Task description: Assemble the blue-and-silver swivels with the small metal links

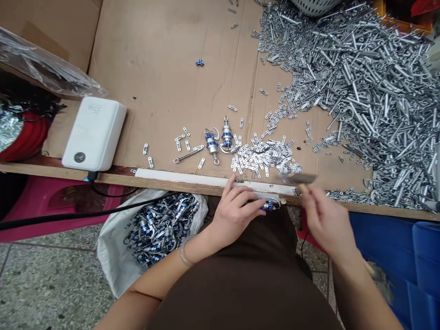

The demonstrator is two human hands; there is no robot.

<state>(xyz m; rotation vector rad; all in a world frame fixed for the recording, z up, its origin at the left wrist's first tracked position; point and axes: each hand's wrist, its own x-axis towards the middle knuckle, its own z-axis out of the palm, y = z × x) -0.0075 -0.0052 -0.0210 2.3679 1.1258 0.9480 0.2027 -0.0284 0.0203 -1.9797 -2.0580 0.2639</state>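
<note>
At the table's front edge, my left hand [233, 213] presses its fingers around a blue-and-silver metal assembly with a curved hook [270, 205]. The fingers cover part of that piece. My right hand [328, 222] grips the wooden handle of a hammer [299, 178], whose blurred head is raised near the edge, above and to the right of the assembly. Two similar blue-and-silver assemblies, one here [211, 145] and the other beside it [226, 134], lie on the cardboard. To their left rests a ring-ended rod [188, 154]. Small perforated metal links [263, 153] are heaped just beyond my hands.
A large pile of metal rods and links [360, 78] covers the right side. A white power bank [94, 133] with a black cable stands at the left edge. Below hangs a white sack [110, 256] full of blue-and-silver assemblies. A small blue three-armed part [200, 63] lies farther back.
</note>
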